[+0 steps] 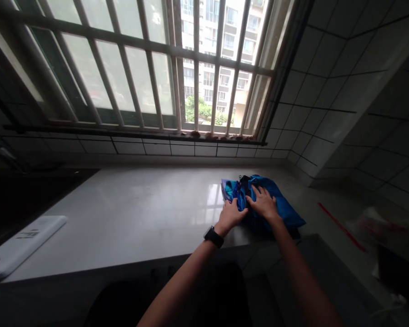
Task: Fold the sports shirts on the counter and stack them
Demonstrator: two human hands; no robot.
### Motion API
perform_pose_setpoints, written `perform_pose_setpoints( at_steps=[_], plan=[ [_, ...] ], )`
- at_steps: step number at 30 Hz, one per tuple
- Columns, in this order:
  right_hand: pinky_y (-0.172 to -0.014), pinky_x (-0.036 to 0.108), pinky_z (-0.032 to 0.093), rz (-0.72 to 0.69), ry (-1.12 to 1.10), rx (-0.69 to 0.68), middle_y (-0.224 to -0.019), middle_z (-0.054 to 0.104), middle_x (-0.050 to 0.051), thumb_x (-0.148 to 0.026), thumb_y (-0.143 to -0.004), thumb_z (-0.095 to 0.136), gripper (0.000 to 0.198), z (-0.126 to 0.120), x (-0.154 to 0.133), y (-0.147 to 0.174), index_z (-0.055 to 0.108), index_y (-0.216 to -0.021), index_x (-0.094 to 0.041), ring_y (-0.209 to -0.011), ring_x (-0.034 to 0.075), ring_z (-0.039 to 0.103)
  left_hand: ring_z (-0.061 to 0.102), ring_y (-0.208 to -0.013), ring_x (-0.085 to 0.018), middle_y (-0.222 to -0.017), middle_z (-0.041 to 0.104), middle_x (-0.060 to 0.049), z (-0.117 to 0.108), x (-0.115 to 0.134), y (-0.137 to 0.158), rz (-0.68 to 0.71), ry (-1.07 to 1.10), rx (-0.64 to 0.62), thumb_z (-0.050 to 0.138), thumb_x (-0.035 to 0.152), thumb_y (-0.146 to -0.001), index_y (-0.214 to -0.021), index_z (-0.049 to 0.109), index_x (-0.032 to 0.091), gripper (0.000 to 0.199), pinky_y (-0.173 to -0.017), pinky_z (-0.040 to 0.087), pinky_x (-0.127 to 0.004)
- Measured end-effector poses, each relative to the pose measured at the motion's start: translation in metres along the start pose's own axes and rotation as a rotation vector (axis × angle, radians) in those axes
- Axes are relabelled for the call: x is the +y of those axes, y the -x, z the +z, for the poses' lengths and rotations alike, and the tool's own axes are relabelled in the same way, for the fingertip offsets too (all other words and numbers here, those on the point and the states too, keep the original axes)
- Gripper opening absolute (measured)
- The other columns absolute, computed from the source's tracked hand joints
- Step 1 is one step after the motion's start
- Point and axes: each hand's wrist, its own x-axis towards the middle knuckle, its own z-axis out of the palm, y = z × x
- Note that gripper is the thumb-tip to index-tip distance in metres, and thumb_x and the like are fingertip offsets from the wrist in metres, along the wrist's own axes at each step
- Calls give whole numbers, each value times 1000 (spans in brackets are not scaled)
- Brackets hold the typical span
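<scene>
A folded bundle of blue cloth (286,206) lies near the front edge of the counter, bunched and darker on its left side, where a bit of purple shows. At that bunched left side, my left hand (232,215) has its thumb and fingers closed on the cloth, the fingertips partly hidden in the folds. My right hand (265,204) presses on top of the bundle, fingers spread over the fabric. A watch with a black band (213,237) is on my left wrist.
The pale counter (150,204) runs below a barred window (170,68). A white device (27,243) lies at far left beside a dark sink (51,186) with a faucet (7,154). At right are a red strip (341,226) and a blurred clear plastic bag (371,222).
</scene>
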Motion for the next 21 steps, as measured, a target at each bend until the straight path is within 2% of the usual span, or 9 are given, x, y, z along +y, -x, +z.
perform_pose_setpoints(
  at_steps=[2, 4, 6, 8, 11, 13, 16, 18, 21],
  plan=[
    [-121, 61, 35, 8, 12, 5, -173, 32, 9, -54, -105, 38, 67, 0, -1, 1, 33, -166, -28, -158, 32, 29, 59, -131, -40, -139, 59, -23, -5, -5, 24, 72, -28, 66, 65, 47, -89, -138, 60, 14, 59, -109, 47, -48],
    [-120, 61, 35, 13, 30, 22, -172, 33, 10, -54, -105, 38, 67, 1, -4, 1, 33, -166, -28, -158, 32, 29, 64, -122, -34, -133, 64, -18, -8, -18, 56, 185, 39, 101, 64, 40, -90, -127, 66, 17, 44, -107, 49, -46],
    [-120, 62, 35, 13, 43, 47, -172, 34, 11, -53, -105, 39, 67, 3, -8, 2, 33, -166, -27, -157, 33, 30, 68, -109, -26, -118, 71, -12, -10, -37, 89, 292, 181, 51, 61, 34, -91, -115, 69, 20, 29, -102, 52, -39],
    [-119, 62, 35, 14, 47, 71, -171, 36, 12, -53, -105, 39, 67, 5, -11, 4, 34, -166, -26, -156, 33, 31, 69, -104, -24, -108, 74, -8, -9, -61, 118, 329, 261, 8, 61, 33, -92, -106, 71, 21, 21, -99, 54, -37],
    [-119, 62, 36, 13, 51, 98, -170, 38, 13, -53, -104, 41, 67, 5, -14, 6, 36, -165, -24, -155, 34, 33, 68, -107, -25, -109, 75, -8, -11, -91, 138, 321, 247, 92, 59, 31, -92, -104, 72, 22, 19, -103, 51, -42],
    [-119, 61, 36, 9, 56, 111, -169, 38, 14, -52, -104, 41, 67, 5, -15, 8, 36, -165, -24, -155, 34, 34, 68, -106, -26, -108, 75, -9, -15, -99, 135, 343, 219, 128, 57, 27, -91, -104, 72, 21, 20, -102, 51, -43],
    [-119, 62, 35, 4, 56, 117, -170, 37, 13, -51, -104, 41, 67, 3, -16, 10, 35, -165, -23, -155, 35, 33, 70, -99, -24, -101, 75, -8, -22, -90, 109, 392, 220, 133, 56, 27, -90, -104, 71, 21, 21, -95, 53, -40],
    [-119, 63, 34, 3, 52, 123, -171, 36, 14, -50, -104, 41, 68, 3, -17, 11, 35, -166, -23, -156, 35, 32, 70, -92, -22, -95, 75, -7, -22, -77, 86, 395, 255, 97, 57, 30, -90, -102, 70, 20, 21, -90, 54, -37],
    [-120, 62, 34, -2, 40, 137, -170, 36, 13, -50, -104, 41, 67, 4, -16, 11, 36, -165, -23, -156, 34, 32, 70, -84, -21, -90, 75, -7, -10, -67, 55, 355, 365, -26, 60, 32, -87, -100, 69, 19, 21, -82, 55, -34]
  ],
)
